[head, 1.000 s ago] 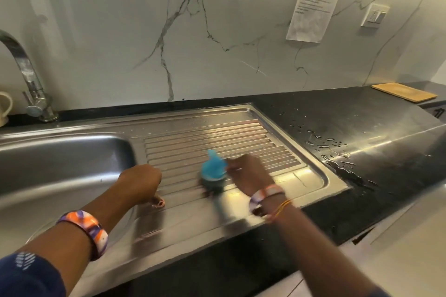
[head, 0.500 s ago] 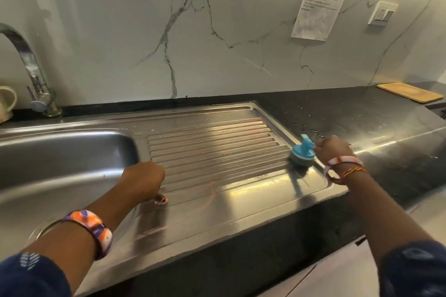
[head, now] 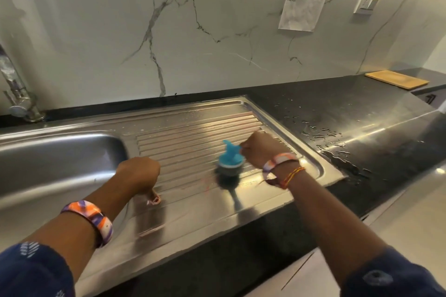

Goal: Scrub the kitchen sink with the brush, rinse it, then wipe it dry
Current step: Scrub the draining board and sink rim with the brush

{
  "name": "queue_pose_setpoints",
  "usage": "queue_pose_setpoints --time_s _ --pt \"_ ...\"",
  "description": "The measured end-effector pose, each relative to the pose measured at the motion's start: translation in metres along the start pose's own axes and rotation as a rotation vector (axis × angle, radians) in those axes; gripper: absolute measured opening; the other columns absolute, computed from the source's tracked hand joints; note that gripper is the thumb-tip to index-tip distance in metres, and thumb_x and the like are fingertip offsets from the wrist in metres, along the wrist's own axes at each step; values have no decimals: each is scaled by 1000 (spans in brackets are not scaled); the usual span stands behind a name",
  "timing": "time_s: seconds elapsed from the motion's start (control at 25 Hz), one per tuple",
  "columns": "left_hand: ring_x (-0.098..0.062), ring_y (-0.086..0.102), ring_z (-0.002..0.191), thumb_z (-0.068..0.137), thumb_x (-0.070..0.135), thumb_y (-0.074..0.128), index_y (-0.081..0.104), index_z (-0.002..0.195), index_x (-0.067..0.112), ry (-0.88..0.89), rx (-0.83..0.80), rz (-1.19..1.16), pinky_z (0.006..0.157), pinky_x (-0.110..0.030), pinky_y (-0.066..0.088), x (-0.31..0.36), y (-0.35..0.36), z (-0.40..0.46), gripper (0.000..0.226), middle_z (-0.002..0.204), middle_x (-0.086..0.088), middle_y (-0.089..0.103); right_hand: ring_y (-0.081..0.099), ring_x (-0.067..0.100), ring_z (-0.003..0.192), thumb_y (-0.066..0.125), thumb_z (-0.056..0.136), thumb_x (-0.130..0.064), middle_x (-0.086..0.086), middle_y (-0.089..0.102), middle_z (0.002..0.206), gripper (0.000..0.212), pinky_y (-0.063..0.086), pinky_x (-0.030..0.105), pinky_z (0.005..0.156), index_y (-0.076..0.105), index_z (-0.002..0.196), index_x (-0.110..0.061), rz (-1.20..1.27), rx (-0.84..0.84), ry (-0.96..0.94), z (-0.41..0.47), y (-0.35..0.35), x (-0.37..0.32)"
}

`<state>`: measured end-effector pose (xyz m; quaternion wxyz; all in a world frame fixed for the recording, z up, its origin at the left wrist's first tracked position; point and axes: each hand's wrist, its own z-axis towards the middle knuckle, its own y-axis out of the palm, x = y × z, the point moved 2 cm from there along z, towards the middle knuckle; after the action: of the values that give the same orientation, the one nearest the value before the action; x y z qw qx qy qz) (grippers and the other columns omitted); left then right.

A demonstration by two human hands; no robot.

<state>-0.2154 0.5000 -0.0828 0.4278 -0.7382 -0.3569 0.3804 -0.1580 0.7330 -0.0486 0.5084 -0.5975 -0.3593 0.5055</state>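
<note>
Stainless steel sink (head: 301,149) was set into a black countertop (head: 376,128), basin at the left end, ribbed drainboard at the right. Right hand (head: 261,149) gripped the blue handle of the scrubbing brush (head: 229,161), bristles down on the drainboard's ribs near its front right corner; the brush was motion-blurred. Left hand (head: 140,173) was curled into a fist, knuckles resting on the drainboard's left edge beside the basin, holding nothing visible. Water droplets (head: 333,142) lay on the countertop just right of the sink.
</note>
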Motion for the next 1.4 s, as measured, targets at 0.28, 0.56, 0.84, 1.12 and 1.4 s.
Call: queue_pose_setpoints --time_s 0.28,0.56,0.84,1.12,1.4 --pt "-20 61 103 79 47 70 61 108 8 9 28 -54 81 -26 48 -3 3 -5 50 113 -5 63 60 28 88 53 92 -22 15 64 100 30 50 37 82 61 111 1 -51 57 393 23 -40 98" --pt "-19 59 108 79 49 68 60 115 8 14 -36 -5 85 -26 47 1 -4 -2 55 117 -4 62 63 29 103 46 94 -23 12 67 113 33 49 32 83 62 123 -21 142 -40 -284 -41 22 -57" --pt "-14 51 78 78 49 70 59 87 12 -28 79 -142 69 -26 43 -8 13 -6 39 87 -2 57 62 28 90 49 95 -24 15 65 100 29 42 27 73 64 112 -7 -84 60 197 18 -23 71" --pt "-21 62 95 74 53 72 63 93 9 -49 58 -171 76 -27 46 -9 10 -9 49 102 -7 65 53 18 77 52 94 -21 11 60 91 32 40 25 68 63 115 0 84 -26 208 18 -31 61" --pt "-18 57 98 77 47 72 58 117 11 -22 -6 -86 84 -25 47 -3 -2 2 55 113 -3 61 64 28 100 48 94 -25 12 67 113 33 52 33 86 62 123 -23 170 -111 -325 -29 21 -77"
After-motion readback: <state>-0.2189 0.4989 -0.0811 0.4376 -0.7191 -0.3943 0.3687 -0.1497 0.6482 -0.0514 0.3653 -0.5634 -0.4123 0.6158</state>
